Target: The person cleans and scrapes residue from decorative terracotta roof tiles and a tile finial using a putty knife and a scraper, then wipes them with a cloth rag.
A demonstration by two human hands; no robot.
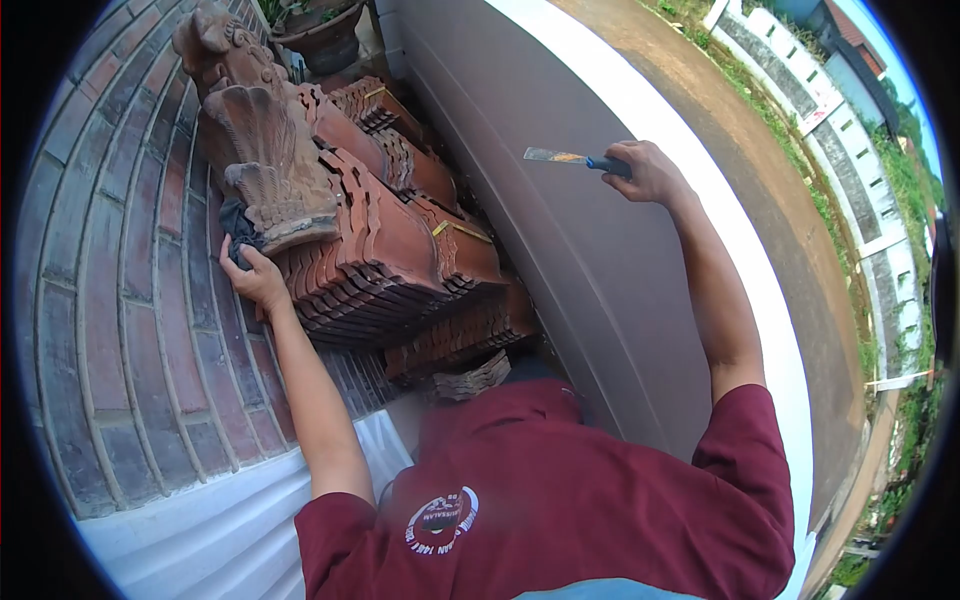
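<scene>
My right hand (648,172) is raised in front of the grey wall, its fingers wrapped round the dark blue handle of a putty knife (556,156). The flat blade points left and has an orange-brown smear on it. Low beside the brick wall, my left hand (262,280) is closed on a crumpled black cloth or plastic (238,222). This bundle is wedged against the foot of a carved terracotta ornament (262,140), which stands on stacked clay roof tiles (385,235).
A brick wall (150,300) rises on the left, above a white corrugated sheet (270,520). The grey wall (600,250) with a white top edge (720,220) runs along the right. A potted plant (320,35) sits at the back. Beyond lies a road (800,270).
</scene>
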